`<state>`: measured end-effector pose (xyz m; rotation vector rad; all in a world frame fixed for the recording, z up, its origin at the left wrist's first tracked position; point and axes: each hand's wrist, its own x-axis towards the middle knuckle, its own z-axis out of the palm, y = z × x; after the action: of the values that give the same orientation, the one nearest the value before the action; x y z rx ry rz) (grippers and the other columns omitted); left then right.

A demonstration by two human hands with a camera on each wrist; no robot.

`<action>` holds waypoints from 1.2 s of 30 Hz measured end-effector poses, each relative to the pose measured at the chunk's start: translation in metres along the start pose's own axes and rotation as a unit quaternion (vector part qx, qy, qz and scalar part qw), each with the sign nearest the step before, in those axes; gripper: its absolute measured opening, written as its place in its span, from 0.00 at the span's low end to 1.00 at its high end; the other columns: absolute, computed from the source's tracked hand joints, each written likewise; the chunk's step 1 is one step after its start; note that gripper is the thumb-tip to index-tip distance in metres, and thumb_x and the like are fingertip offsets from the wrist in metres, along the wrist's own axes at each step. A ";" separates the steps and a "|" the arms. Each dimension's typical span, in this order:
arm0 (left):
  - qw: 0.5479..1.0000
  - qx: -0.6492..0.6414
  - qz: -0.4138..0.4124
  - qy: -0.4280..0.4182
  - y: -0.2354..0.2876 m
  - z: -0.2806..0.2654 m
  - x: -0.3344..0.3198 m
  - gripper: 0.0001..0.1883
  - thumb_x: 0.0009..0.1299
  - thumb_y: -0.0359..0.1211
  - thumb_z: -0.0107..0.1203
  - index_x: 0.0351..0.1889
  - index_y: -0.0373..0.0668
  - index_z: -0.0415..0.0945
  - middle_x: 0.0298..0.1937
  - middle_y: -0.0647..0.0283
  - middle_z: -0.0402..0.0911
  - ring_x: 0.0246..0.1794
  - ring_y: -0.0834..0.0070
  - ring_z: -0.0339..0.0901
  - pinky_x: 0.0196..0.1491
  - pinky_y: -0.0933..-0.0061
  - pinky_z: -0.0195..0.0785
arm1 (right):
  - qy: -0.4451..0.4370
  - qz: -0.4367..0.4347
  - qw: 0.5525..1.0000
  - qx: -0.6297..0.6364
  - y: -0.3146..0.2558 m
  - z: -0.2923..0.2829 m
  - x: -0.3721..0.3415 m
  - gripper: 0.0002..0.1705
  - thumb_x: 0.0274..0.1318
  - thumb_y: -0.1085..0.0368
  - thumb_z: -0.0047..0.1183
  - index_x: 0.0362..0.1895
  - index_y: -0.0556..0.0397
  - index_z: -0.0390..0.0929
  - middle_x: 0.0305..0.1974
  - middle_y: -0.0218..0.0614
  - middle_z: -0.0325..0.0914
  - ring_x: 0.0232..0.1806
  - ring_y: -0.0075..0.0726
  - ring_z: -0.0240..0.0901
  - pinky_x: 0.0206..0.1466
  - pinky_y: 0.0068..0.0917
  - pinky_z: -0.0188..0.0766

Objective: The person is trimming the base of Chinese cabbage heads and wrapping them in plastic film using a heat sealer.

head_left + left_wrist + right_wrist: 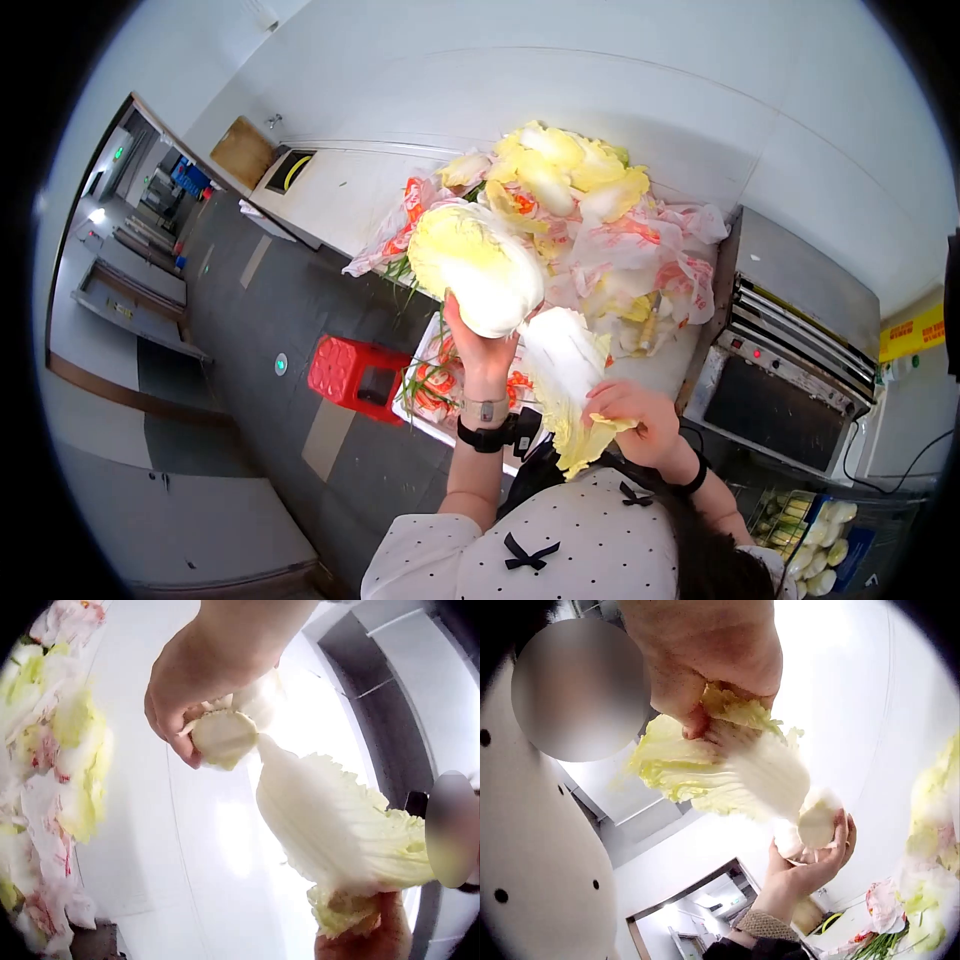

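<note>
A pale napa cabbage (pixel 475 265) with yellow leaf tips is held up over the counter by my left hand (pixel 483 350), its fingers and thumb around the bottom end. The round cut stem end (pixel 225 739) shows beside the fingers in the left wrist view. My right hand (pixel 643 420) pinches the frilly yellow edge of one large cabbage leaf (pixel 568 370), bent over between fingers and thumb. This leaf's thick white rib (pixel 769 776) reaches to the cabbage's stem end in both wrist views. Whether it is still joined there I cannot tell.
Loose cabbage leaves (pixel 555 165) and red-printed plastic bags (pixel 640 235) cover the counter behind. A metal appliance (pixel 790 350) stands at right. Below are a white box (pixel 405 400) with bags and greens, a red stool (pixel 345 375) and, lower right, several cabbages (pixel 825 540).
</note>
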<state>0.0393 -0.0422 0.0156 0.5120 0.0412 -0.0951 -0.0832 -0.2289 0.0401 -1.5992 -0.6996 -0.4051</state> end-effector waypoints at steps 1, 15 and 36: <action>1.000 -0.001 0.020 0.010 0.002 -0.004 0.005 0.33 0.65 0.56 0.39 0.63 0.49 0.55 0.62 0.64 0.63 0.61 0.62 0.62 0.59 0.52 0.57 | 0.031 -0.020 0.999 0.018 0.002 0.004 0.002 0.11 0.39 0.82 0.49 0.31 0.57 0.73 0.30 0.40 0.76 0.32 0.46 0.74 0.39 0.34 0.72; 0.995 0.028 0.097 -0.007 0.058 -0.076 -0.015 0.35 0.63 0.55 0.40 0.64 0.46 0.56 0.62 0.58 0.64 0.59 0.58 0.64 0.60 0.55 0.58 | 0.161 0.184 0.955 -0.170 0.146 -0.024 0.136 0.38 0.51 0.55 0.54 0.61 0.62 0.54 0.58 0.55 0.58 0.63 0.47 0.53 0.63 0.36 0.51; 0.995 0.030 -0.064 -0.066 0.003 -0.023 -0.048 0.39 0.63 0.63 0.33 0.64 0.47 0.53 0.60 0.57 0.65 0.55 0.60 0.68 0.54 0.55 0.65 | -0.055 0.070 0.994 -0.065 0.013 -0.002 0.125 0.19 0.46 0.73 0.54 0.46 0.56 0.70 0.45 0.37 0.72 0.51 0.36 0.67 0.56 0.30 0.62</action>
<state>-0.0083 -0.0244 -0.0004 0.5616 -0.0582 -0.2566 0.0192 -0.2054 0.1084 -1.7928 -0.6503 -0.2662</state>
